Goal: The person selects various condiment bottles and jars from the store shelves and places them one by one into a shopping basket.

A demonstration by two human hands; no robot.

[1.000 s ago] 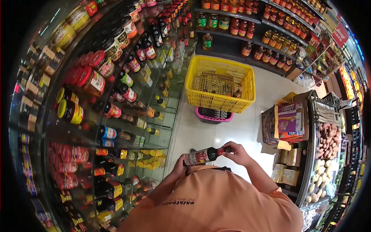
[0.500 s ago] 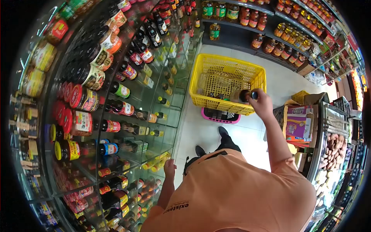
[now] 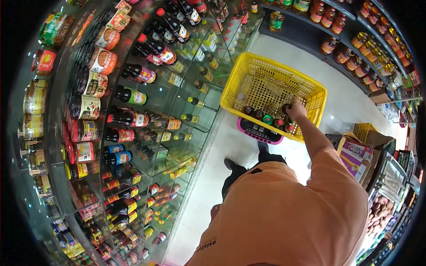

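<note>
My right hand (image 3: 296,110) reaches down inside the yellow basket (image 3: 235,84), closed round the top of a dark bottle (image 3: 286,108). Several other bottles stand along the basket's near side, among them one with a green cap (image 3: 267,119) and one with a red cap (image 3: 278,123). My left hand (image 3: 215,212) is low beside my body, mostly hidden by the orange shirt; its fingers do not show.
Glass shelves (image 3: 177,146) of sauce bottles and jars fill the left side. A pink-rimmed black basket (image 3: 257,133) is under the yellow one. Oil bottles line the back shelf (image 3: 306,26); cardboard boxes (image 3: 355,157) stand at right.
The bottle, first held in both hands, went into the yellow basket with my right hand. My left hand let go of it and dropped to my side. The view has shifted.
</note>
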